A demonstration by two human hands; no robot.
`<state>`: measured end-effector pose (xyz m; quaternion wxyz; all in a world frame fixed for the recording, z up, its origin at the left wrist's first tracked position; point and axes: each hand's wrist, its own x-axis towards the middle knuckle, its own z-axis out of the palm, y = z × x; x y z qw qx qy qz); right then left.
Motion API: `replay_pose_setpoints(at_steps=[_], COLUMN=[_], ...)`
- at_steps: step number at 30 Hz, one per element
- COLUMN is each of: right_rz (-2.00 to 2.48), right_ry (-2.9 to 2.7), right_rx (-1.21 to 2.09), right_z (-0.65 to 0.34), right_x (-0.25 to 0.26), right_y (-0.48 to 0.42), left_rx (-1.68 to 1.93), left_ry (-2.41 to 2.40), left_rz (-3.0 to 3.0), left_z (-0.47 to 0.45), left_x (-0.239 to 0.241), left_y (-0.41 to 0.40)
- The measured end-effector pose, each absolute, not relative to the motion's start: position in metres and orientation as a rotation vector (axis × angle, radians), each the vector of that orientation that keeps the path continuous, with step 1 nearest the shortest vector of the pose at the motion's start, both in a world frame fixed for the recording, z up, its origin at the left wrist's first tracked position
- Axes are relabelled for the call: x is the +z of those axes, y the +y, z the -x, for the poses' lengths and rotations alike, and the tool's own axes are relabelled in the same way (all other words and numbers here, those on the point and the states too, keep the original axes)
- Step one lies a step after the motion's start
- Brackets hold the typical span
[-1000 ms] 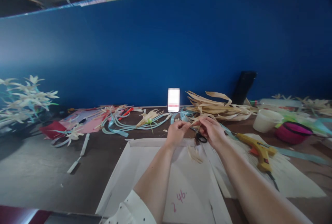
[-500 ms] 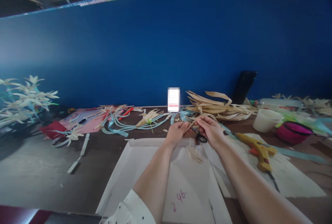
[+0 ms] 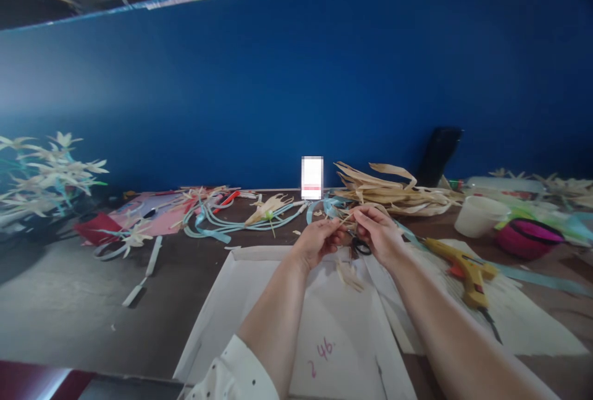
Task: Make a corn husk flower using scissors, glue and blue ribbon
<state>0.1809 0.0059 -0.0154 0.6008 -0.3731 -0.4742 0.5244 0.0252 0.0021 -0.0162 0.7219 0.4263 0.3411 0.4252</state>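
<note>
My left hand (image 3: 319,239) and my right hand (image 3: 377,233) meet above the far edge of a white paper sheet (image 3: 259,307). Both are closed in a pinch on a thin tan strip of dried husk (image 3: 346,219) held between them. Black scissors (image 3: 359,247) lie just under my right hand. A few husk scraps (image 3: 348,275) rest on the paper below the hands. A heap of dried husk strips (image 3: 393,189) lies just beyond my right hand.
A yellow glue gun (image 3: 466,264) lies on paper at the right, with a white cup (image 3: 479,215) and a pink bowl (image 3: 528,236) behind it. Light blue ribbons (image 3: 222,224) and a finished husk flower (image 3: 269,208) lie at the middle left. White husk flowers (image 3: 46,171) stand far left. A blue wall backs the table.
My left hand has shifted slightly right and closer to my right hand, fingers working the strip. The view has drifted a little.
</note>
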Motion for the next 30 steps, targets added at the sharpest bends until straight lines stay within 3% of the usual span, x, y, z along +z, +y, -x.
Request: replay_pose_setpoints(at_steps=[30], right_rz=[0.922], right_ry=[-1.141], right_rx=[1.145], right_z=[-0.1826], right_x=[-0.0150], right_y=[0.0065], left_rx=[1.052], left_ry=[0.903], left_rz=[-1.258], left_z=[-0.0306], left_x=[-0.0196], left_y=[0.0049])
